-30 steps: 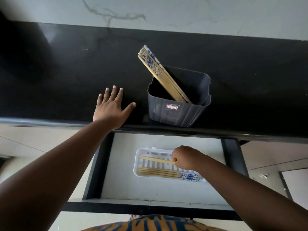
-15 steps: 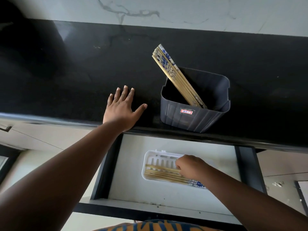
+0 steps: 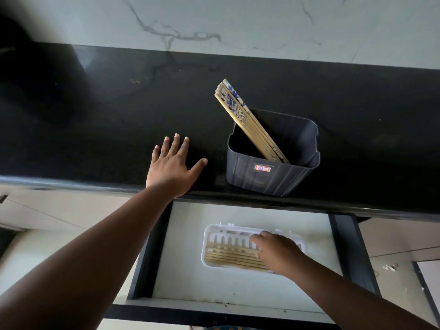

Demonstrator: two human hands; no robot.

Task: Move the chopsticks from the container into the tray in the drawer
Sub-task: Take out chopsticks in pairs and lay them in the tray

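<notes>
A grey plastic container [image 3: 271,178] stands on the black counter near its front edge. Several bamboo chopsticks with blue-patterned tops [image 3: 245,117] lean in it toward the upper left. Below, in the open drawer [image 3: 185,282], lies a white slotted tray [image 3: 214,236] holding several chopsticks [image 3: 228,256] laid flat. My right hand [image 3: 278,254] lies over the tray's right half with fingers extended, touching the chopsticks there. My left hand [image 3: 172,167] rests flat on the counter, fingers spread, left of the container.
The black counter [image 3: 95,115] runs across the view under a white marble wall [image 3: 238,25]. The drawer has dark side rails [image 3: 350,253] and a white floor around the tray. Pale cabinet fronts [image 3: 59,210] flank the drawer.
My right hand has uncurled over the tray and let go of the chopstick it held, which now lies with the others. The left hand stays put on the counter.
</notes>
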